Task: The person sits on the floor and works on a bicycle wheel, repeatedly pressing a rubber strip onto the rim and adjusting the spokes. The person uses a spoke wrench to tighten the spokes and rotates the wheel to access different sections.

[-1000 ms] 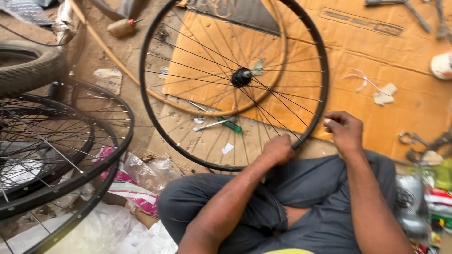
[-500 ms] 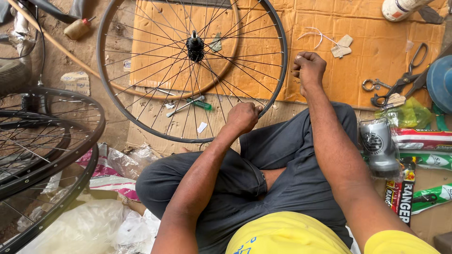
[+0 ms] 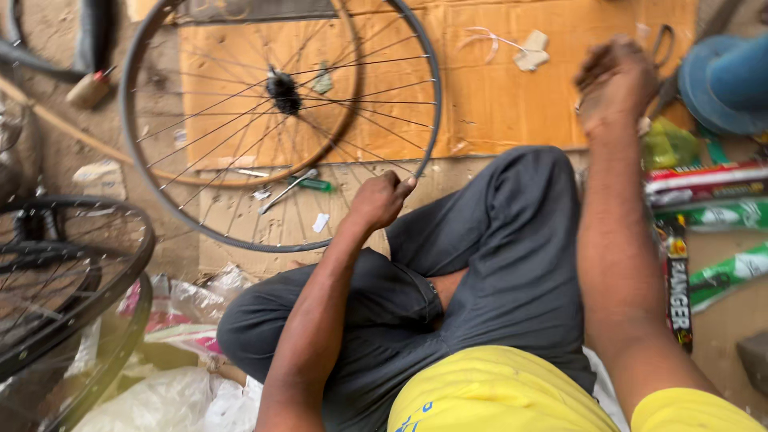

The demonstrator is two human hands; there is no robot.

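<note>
Head view: left hand (image 3: pixel 380 200) is closed on the near rim of the wheel (image 3: pixel 280 92), standing far left on cardboard (image 3: pixel 512 104). Right hand (image 3: pixel 616 84), blurred, far right; its grip can't be told.

All the packaging sits right of the person's grey-trousered knee (image 3: pixel 520 240): a stack of long flat boxes (image 3: pixel 708 196), red-and-white on top, green-and-white below, then a narrow black carton (image 3: pixel 678 280) standing on end and another green box (image 3: pixel 732 276) slanting off. A crumpled yellow-green bag (image 3: pixel 668 146) lies just above the stack.
</note>
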